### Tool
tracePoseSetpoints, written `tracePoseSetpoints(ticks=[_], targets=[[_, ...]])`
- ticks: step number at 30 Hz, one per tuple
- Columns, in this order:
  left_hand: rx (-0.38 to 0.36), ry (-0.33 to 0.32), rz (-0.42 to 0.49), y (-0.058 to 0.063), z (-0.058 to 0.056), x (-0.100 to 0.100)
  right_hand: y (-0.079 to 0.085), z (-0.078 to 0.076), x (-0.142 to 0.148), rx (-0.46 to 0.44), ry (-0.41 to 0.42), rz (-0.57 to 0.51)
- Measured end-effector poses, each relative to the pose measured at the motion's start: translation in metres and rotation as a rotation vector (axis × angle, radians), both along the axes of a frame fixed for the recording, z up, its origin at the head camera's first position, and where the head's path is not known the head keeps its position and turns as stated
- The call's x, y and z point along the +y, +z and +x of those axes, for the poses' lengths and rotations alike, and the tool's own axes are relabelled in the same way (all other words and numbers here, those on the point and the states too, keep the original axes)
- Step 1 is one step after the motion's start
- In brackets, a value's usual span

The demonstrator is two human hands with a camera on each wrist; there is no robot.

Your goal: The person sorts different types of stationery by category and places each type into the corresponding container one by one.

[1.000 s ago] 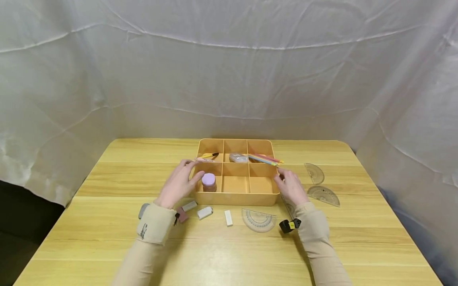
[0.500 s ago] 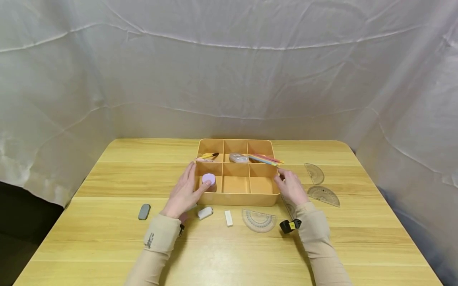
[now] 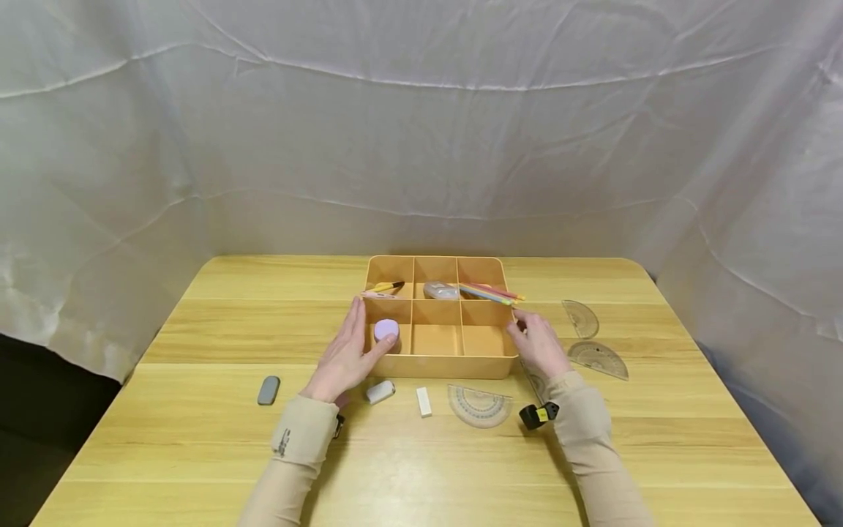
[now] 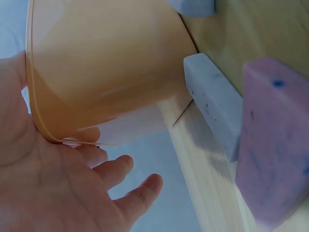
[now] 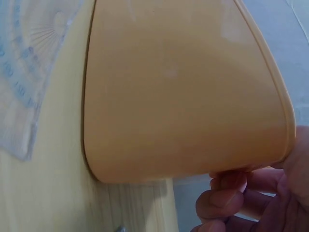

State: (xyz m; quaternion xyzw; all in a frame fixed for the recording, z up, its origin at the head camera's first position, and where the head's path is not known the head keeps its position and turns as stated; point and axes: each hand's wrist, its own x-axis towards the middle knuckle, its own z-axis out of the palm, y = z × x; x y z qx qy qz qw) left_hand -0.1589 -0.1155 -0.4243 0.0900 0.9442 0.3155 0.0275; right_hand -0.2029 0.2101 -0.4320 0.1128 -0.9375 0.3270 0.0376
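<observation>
An orange six-compartment organizer box [image 3: 435, 367] sits on the table between both hands. My left hand [image 3: 344, 360] grips its left side near the front corner, thumb over the rim and fingers along the outer wall [image 4: 111, 58]. In the left wrist view two of its fingers stick out past the box. My right hand [image 3: 541, 345] pinches the right rim, fingers curled under it outside. A jar with a purple lid [image 3: 386, 329] stands in the front left compartment, beside the left thumb. Pencils [image 3: 490, 293], a clear rounded item [image 3: 440, 291] and pens [image 3: 385, 288] lie in the back row.
Before the box lie white erasers [image 3: 380, 392], a clear protractor [image 3: 480, 406] and, near the left hand, a pink eraser [image 4: 275, 140]. A grey rounded item [image 3: 268, 390] is at left. More protractors [image 3: 598, 359] lie at right. Pale cloth hangs behind the table.
My left hand has come in to the right and lowered against the box's left wall, its thumb now over the rim by the jar. My right hand keeps its place on the box.
</observation>
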Motion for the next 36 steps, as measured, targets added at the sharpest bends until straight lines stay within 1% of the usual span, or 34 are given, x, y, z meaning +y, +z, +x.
tracePoseSetpoints(ticks=[3,6,11,13,15,17,19,23,26,31,36], targets=[[-0.001,0.004,0.007,0.0,0.001,-0.001,0.002,-0.001,0.002,-0.007,0.049,0.007],[-0.004,0.013,0.014,-0.002,0.002,-0.001,0.004,-0.003,0.007,-0.042,0.138,-0.005],[0.001,0.017,0.043,-0.003,0.001,0.0,0.009,-0.006,0.025,-0.206,0.315,-0.111],[0.003,0.016,0.051,-0.002,0.001,0.0,0.011,-0.007,0.035,-0.283,0.368,-0.136],[0.004,0.015,0.056,-0.001,0.001,0.0,0.015,-0.009,0.047,-0.353,0.398,-0.139],[0.003,0.013,0.058,-0.001,0.0,0.0,0.019,-0.012,0.06,-0.407,0.395,-0.123],[0.001,0.01,0.058,0.0,0.0,0.0,0.023,-0.015,0.073,-0.441,0.365,-0.095],[-0.002,0.008,0.063,0.0,0.0,0.0,0.03,-0.026,0.096,-0.425,0.27,-0.001],[-0.008,0.01,0.065,-0.001,0.0,0.0,0.035,-0.034,0.107,-0.4,0.207,0.093],[-0.009,0.009,0.07,-0.001,0.001,0.001,0.041,-0.046,0.121,-0.38,0.167,0.231],[-0.011,0.01,0.073,-0.001,0.0,0.001,0.044,-0.055,0.128,-0.387,0.134,0.369]])
